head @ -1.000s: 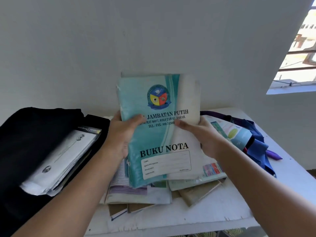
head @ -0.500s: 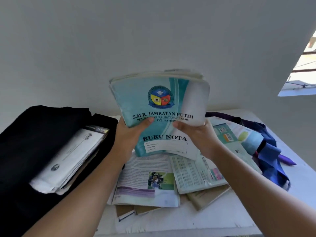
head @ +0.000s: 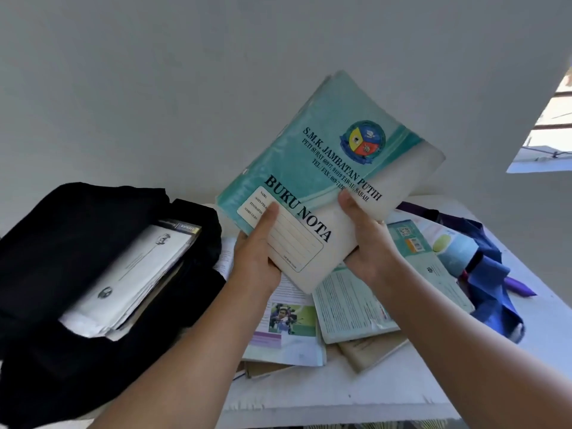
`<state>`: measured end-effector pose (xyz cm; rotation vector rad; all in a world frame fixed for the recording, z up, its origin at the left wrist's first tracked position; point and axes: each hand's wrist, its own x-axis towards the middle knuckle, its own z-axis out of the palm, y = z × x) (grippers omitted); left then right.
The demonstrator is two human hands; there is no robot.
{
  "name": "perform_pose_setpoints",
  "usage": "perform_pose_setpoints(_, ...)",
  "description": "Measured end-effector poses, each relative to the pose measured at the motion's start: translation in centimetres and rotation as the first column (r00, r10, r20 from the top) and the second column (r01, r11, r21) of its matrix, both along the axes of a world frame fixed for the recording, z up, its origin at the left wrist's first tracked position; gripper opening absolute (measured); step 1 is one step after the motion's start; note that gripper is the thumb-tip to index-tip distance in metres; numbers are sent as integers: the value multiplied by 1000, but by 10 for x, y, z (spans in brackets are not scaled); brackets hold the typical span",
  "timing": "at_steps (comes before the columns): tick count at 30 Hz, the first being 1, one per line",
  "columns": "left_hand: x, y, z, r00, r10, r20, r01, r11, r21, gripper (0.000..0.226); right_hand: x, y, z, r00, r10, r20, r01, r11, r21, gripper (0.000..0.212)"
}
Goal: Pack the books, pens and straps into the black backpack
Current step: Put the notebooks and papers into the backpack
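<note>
A teal and white notebook stack (head: 328,168) marked "BUKU NOTA" is held up above the table, tilted with its top toward the right. My left hand (head: 257,252) grips its lower left edge, thumb on the cover. My right hand (head: 368,243) grips its lower right edge. The black backpack (head: 62,243) lies open at the left with white books (head: 133,280) inside. More books (head: 356,308) lie spread on the table under my hands. Blue straps (head: 492,274) and a purple pen (head: 520,287) lie at the right.
The white table (head: 356,397) stands against a white wall (head: 185,88). Its front edge runs near the bottom of the view. A window (head: 554,128) opens at the upper right.
Both hands have turned the notebook stack clockwise, so its top now points up and right, and shifted their grip to its lower edge. The view has also swung a little.
</note>
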<state>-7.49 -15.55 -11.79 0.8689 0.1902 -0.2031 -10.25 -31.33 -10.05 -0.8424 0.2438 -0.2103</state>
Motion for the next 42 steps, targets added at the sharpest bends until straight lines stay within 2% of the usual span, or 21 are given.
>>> perform_pose_setpoints(2, 0, 4, 6, 998, 63, 15, -64, 995, 71, 35, -3, -2, -7, 997, 38, -61, -36, 999, 25, 53)
perform_pose_setpoints(5, 2, 17, 24, 981, 120, 152, -149, 969, 196, 43, -8, -12, -14, 982, 99, -162, -103, 995, -17, 56)
perform_pose_setpoints(8, 7, 45, 46, 943, 98, 318, -196, 936, 291, 40, -10, -31, -12, 953, -72, -294, 8, 977, -215, 83)
perform_pose_setpoints(10, 6, 66, 62, 915, 2, 404, -172, 906, 386, 36, -6, -48, -8, 922, -264, -284, 129, 899, -419, 101)
perform_pose_setpoints(11, 5, 76, 71, 905, -48, 422, -157, 885, 438, 37, -4, -56, -6, 932, -267, -245, 116, 861, -495, 110)
perform_pose_setpoints(13, 5, 93, 86, 898, -139, 417, -113, 843, 526, 43, -1, -67, -6, 989, -33, -144, -41, 877, -478, 128)
perform_pose_setpoints(14, 6, 99, 92, 895, -185, 406, -87, 820, 566, 44, -4, -68, -7, 984, 142, -106, -173, 894, -413, 127)
perform_pose_setpoints(16, 9, 110, 99, 895, -244, 373, -48, 780, 624, 43, -18, -61, -11, 911, 411, -43, -404, 865, -298, 108)
perform_pose_setpoints(18, 12, 117, 102, 901, -270, 339, -33, 738, 674, 45, -29, -46, -17, 863, 504, -26, -497, 838, -225, 98)
perform_pose_setpoints(20, 14, 122, 103, 905, -270, 328, -60, 683, 728, 49, -31, -29, -24, 879, 476, -27, -472, 860, -196, 89)
perform_pose_setpoints(23, 20, 125, 102, 905, -235, 356, -171, 565, 807, 42, -30, -3, -26, 937, 343, -73, -350, 924, -155, 64)
perform_pose_setpoints(25, 24, 129, 98, 896, -163, 414, -317, 417, 852, 56, -27, 11, -26, 946, 308, -103, -319, 942, -104, 60)
perform_pose_setpoints(27, 27, 136, 93, 858, -85, 506, -482, 204, 852, 74, -24, 24, -22, 940, 320, -114, -328, 943, -59, 56)
perform_pose_setpoints(28, 27, 141, 90, 828, -66, 557, -546, 131, 828, 76, -23, 32, -18, 938, 325, -120, -330, 944, -25, 51)
perform_pose_setpoints(29, 22, 145, 87, 790, -53, 611, -604, 109, 790, 73, -21, 40, -14, 937, 325, -128, -326, 945, 16, 47)
perform_pose_setpoints(31, 7, 150, 83, 688, -20, 726, -717, 134, 684, 59, -17, 55, -8, 932, 339, -129, -328, 939, 102, 41)
perform_pose_setpoints(34, -19, 159, 77, 509, 10, 860, -859, 61, 508, 35, -9, 79, -2, 922, 371, -112, -347, 919, 188, 35)
perform_pose_setpoints(35, -26, 164, 76, 493, 9, 870, -869, 52, 492, 28, -6, 89, -1, 917, 384, -113, -356, 911, 207, 34)
perform_pose_setpoints(36, -30, 166, 75, 508, 4, 861, -859, 75, 507, 22, -4, 96, -1, 912, 394, -112, -363, 905, 222, 34)
perform_pose_setpoints(38, -35, 176, 70, 593, -23, 805, -801, 80, 593, 15, -1, 111, -6, 893, 434, -114, -400, 885, 239, 34)
perform_pose_setpoints(42, -34, 215, 45, 811, 7, 585, -582, -84, 808, 10, -4, 134, -26, 840, 497, -217, -466, 866, 182, 34)
